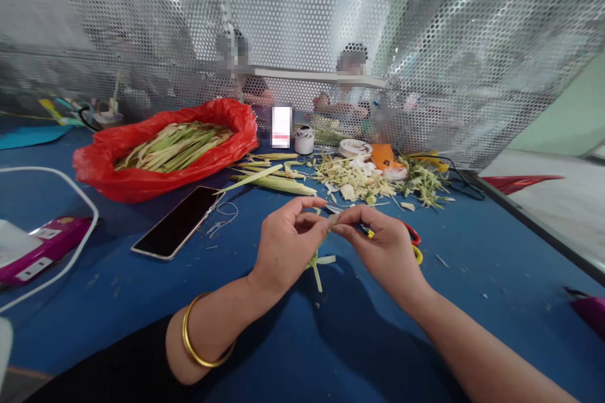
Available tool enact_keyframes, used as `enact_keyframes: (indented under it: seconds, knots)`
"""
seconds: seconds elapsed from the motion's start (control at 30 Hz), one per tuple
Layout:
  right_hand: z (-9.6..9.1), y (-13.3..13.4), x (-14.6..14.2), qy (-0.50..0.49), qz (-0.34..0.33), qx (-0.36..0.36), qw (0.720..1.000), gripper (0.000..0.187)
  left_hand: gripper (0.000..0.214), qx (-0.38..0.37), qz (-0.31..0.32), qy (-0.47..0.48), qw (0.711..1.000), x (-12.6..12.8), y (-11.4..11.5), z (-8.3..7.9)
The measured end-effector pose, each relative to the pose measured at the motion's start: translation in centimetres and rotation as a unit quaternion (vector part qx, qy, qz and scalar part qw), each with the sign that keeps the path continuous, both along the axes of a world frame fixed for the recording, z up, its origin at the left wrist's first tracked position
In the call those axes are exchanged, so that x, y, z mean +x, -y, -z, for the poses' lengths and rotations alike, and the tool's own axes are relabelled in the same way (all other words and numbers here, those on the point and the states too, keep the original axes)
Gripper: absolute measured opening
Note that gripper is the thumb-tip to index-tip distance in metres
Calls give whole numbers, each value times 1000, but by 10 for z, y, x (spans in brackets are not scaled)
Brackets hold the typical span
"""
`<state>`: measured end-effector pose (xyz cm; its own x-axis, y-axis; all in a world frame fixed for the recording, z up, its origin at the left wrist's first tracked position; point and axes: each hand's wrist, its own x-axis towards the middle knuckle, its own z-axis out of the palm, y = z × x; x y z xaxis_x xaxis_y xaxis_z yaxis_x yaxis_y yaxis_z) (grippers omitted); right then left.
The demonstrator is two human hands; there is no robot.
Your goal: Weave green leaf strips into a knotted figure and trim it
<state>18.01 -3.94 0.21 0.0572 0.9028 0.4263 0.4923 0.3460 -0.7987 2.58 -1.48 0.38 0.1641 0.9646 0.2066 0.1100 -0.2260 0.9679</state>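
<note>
Pinching a husk piece (314,260) between fingertips, the left hand (286,242) and right hand (385,249) meet just on the near side of the scissors (418,256). Scraps (354,179) lie beyond the scissors; the phone (177,225) lies left of them.

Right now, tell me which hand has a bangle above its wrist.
The left hand: a gold bangle sits above its wrist, while the right hand has none.
</note>
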Motion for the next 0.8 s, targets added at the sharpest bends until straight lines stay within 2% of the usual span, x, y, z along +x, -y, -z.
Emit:
enact_keyframes:
  seconds: [0.1, 0.27, 0.47, 0.6, 0.8]
  knots:
    - [-1, -1, -2, -45, 3, -13, 999, 7, 26, 4, -1, -17, 1000, 0, 0, -1]
    - [1, -4, -1, -78, -35, -29, 996, 3, 26, -14, 18, -9, 1000, 0, 1, -2]
    - [2, -5, 1, -91, -8, -24, 996, 5, 29, -15, 45, 4, 999, 0, 0, -2]
    - [5, -4, 1, -49, 9, 19, 999, 8, 29, -75, 31, 16, 997, 2, 0, -3]
    - [10, -5, 5, 60, -18, 116, 991, 14, 30, -180, 35, 119, 976, 4, -1, -4]
